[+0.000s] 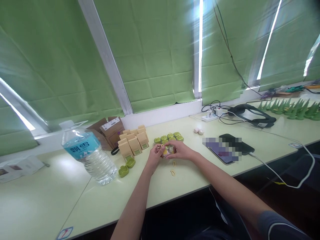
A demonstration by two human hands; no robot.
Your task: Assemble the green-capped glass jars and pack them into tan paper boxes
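Note:
My left hand [154, 155] and my right hand [179, 150] meet over the pale table [190, 180], fingers pinched together on a small yellowish item [167, 151] between them. Just behind the hands lies a cluster of several small green cases [169, 137]. Two small yellow loops [173, 168] lie on the table in front of my hands. To the left stand several tan cardboard boxes [132, 142], and two more green cases [127, 167] sit near them.
A large water bottle [87, 153] lies tilted at the left. An open brown carton [107, 130] stands behind the tan boxes. A phone [228, 148] with a cable, a power strip [211, 116], a black headset [252, 116] and green cone shapes [292, 108] occupy the right.

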